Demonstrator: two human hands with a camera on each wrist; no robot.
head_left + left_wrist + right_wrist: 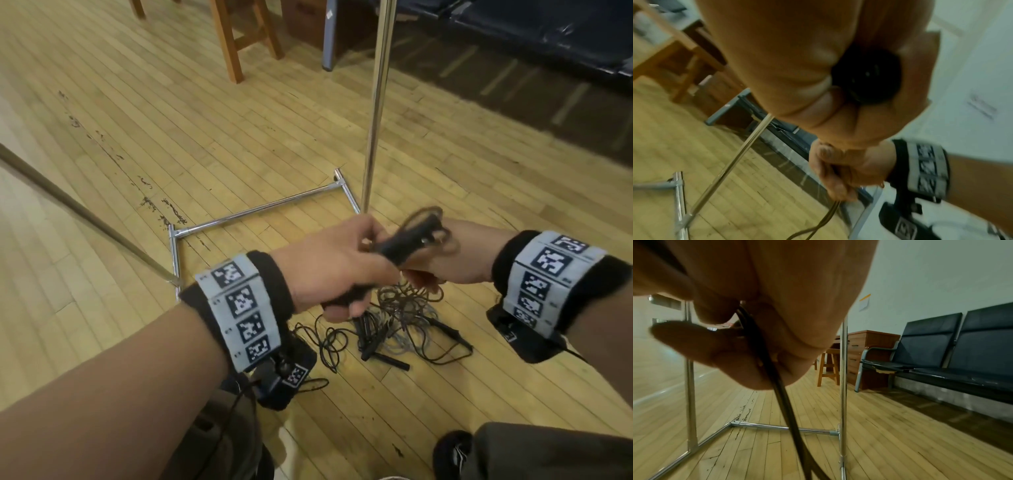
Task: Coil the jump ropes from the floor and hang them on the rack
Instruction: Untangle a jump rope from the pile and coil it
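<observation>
My left hand [337, 270] grips the black handles [404, 245] of a jump rope, fist closed round them; the handle end [867, 78] shows inside the curled fingers in the left wrist view. My right hand [442, 263] sits just right of it and pinches the thin dark cord [774, 374], which hangs down from the fingers. Loops of cord stick up above the handles. Below the hands, a tangle of more jump ropes [400, 325] lies on the wooden floor. The chrome rack [375, 109] stands right behind, its upright pole rising past my hands.
The rack's base bars [260, 209] lie on the floor ahead; a second upright [689, 369] stands to the left. A wooden stool [239, 34], a desk [863, 344] and dark bench seats [962, 350] line the far wall. My knees [548, 452] are at the bottom.
</observation>
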